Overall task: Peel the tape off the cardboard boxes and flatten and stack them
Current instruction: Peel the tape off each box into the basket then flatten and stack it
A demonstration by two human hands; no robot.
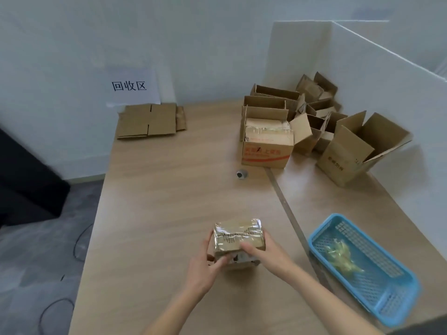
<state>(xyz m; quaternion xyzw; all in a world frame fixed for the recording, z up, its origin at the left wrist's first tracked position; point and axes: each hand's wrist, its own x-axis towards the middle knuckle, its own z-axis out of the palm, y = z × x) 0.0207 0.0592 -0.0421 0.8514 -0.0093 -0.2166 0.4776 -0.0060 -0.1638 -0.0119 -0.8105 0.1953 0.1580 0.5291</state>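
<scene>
A small cardboard box [235,234] wrapped in shiny clear tape sits on the wooden table [169,189] near its front edge. My left hand [205,267] grips the box's left and near side, thumb on the front face. My right hand [268,256] holds the right side, with fingers laid over the top near the taped seam. Flattened cardboard [150,120] lies stacked at the table's far left, below a paper sign [131,87] on the wall. Several open, unflattened boxes [312,114] crowd the far right corner, one with red print [266,148] in front.
A blue plastic basket [362,267] with crumpled peeled tape [343,257] stands at the right front. A small dark round object [241,174] lies mid-table. White partition panels [387,81] bound the right side. The table's left edge drops to a grey floor with cables.
</scene>
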